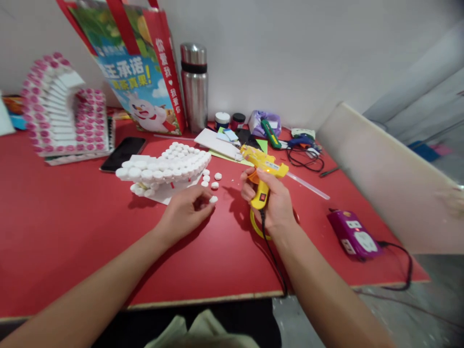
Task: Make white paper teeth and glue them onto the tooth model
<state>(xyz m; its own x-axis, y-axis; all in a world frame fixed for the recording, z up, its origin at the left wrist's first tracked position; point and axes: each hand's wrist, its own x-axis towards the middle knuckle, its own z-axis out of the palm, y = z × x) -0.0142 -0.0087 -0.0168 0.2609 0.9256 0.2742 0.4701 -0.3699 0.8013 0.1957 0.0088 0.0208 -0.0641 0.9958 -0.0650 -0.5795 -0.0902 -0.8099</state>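
My right hand (272, 200) grips the handle of a yellow glue gun (264, 169) above the red table (72, 232); a clear glue stick (308, 186) sticks out of its back and its black cord runs toward me. My left hand (186, 210) rests on the table with its fingertips pinched on a small white round piece (213, 199). A few more white pieces (212, 180) lie loose just beyond it. Behind them stands a white stepped model (165, 169) covered with the same round pieces.
A second stepped model with pink dots (61, 111) stands far left beside a black phone (123, 152). A printed shopping bag (137, 67), steel flask (194, 87), jars, papers and tools line the wall. A purple power strip (353, 235) lies right.
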